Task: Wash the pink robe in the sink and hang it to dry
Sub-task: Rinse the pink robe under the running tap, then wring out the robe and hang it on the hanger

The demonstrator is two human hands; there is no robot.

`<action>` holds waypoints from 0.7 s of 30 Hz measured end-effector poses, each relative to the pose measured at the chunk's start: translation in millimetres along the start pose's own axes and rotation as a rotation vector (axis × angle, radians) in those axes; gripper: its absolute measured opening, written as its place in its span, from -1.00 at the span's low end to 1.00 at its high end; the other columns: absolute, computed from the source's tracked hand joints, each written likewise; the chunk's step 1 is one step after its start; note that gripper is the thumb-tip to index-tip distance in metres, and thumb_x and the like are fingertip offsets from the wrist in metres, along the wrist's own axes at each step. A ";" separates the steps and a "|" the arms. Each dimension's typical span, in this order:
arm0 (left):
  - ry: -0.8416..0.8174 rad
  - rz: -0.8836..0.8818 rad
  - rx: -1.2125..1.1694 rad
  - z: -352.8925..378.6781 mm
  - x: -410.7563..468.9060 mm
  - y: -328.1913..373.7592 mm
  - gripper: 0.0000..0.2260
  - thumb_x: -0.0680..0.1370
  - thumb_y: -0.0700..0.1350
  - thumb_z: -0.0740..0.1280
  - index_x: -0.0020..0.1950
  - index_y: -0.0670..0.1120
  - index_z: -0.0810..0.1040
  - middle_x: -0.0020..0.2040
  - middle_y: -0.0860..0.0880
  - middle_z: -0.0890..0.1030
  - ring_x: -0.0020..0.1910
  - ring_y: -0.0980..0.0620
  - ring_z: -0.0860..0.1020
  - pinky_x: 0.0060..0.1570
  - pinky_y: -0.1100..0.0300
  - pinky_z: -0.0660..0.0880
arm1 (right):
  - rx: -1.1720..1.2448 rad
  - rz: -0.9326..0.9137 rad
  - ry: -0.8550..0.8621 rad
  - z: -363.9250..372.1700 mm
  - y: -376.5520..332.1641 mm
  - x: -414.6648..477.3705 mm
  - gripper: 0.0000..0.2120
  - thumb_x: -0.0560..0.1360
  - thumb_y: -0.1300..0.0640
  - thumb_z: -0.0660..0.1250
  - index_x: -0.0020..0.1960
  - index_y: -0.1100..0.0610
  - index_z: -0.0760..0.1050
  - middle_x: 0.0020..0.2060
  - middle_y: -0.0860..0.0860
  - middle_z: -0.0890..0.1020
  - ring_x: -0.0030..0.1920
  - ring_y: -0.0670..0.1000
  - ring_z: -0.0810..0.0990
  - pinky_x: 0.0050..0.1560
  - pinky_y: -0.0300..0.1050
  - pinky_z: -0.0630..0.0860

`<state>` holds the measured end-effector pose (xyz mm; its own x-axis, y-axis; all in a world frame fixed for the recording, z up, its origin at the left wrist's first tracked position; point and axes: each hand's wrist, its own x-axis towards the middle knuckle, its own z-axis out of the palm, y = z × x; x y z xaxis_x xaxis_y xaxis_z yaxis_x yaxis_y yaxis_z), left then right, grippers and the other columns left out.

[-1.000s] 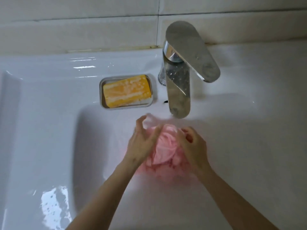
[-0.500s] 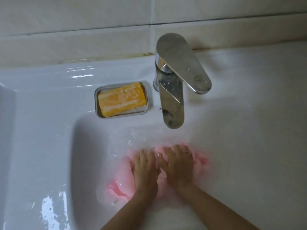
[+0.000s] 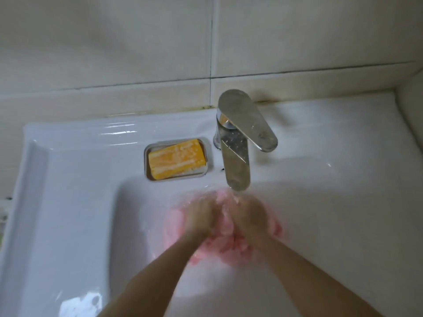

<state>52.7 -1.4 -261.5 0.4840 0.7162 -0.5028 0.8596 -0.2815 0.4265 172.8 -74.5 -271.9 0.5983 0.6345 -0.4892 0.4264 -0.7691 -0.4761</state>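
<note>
under the faucet [image 3: 237, 165] now: we've slid left hand [image 3: 201, 217] & right hand [image 3: 251, 216] up from the flat press, both on pink robe [image 3: 273, 227] in sink [image 3: 68, 202]; grip too blurred to tell. scrub's ongoing.

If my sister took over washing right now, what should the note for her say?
Left hand: on the pink robe, blurred by motion, so its grip is unclear.
Right hand: on the robe beside the left hand, also blurred.
Robe: bunched in the sink basin, just below the faucet spout.
Orange soap bar: in its dish on the sink ledge, left of the faucet.
Done: the robe is in the basin, being scrubbed.
Left: finish washing, rinse, wring, hang to dry.
</note>
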 end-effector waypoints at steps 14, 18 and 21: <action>0.096 -0.147 -0.913 -125.9 -122.2 -48.0 -0.74 0.63 -0.05 0.18 -0.11 -0.03 0.64 -0.29 -0.04 0.67 -0.26 -0.04 0.59 -0.20 0.10 0.52 | 0.143 -0.148 -0.545 -180.3 1.4 -67.1 -0.77 0.48 0.22 0.38 -0.33 0.08 0.46 -0.37 -0.03 0.39 -0.25 -0.07 0.35 -0.31 -0.26 0.25; 0.108 -0.038 -0.754 -148.1 -130.0 -35.0 -0.79 0.64 -0.07 0.17 0.04 -0.13 0.56 -0.17 -0.06 0.61 -0.22 0.00 0.56 -0.24 0.22 0.47 | 0.392 -0.186 -0.504 -225.0 -33.2 -100.8 -0.82 0.49 0.14 0.38 -0.26 0.13 0.45 -0.31 0.05 0.39 -0.22 -0.03 0.36 -0.25 -0.17 0.26; 0.094 0.056 -0.599 -165.8 -137.8 -24.4 -0.90 0.60 -0.26 0.21 -0.09 -0.16 0.49 -0.22 -0.05 0.58 -0.22 -0.04 0.56 -0.27 0.27 0.47 | 0.527 -0.342 -0.460 -250.5 -63.4 -131.6 -0.65 0.54 0.23 0.29 -0.38 0.05 0.33 -0.41 -0.02 0.30 -0.36 -0.08 0.28 -0.34 -0.15 0.18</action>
<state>-62.2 12.7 -78.0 0.4861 0.7714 -0.4107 0.5782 0.0685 0.8130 236.9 -128.4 5.8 0.1005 0.8864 -0.4518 0.0884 -0.4602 -0.8834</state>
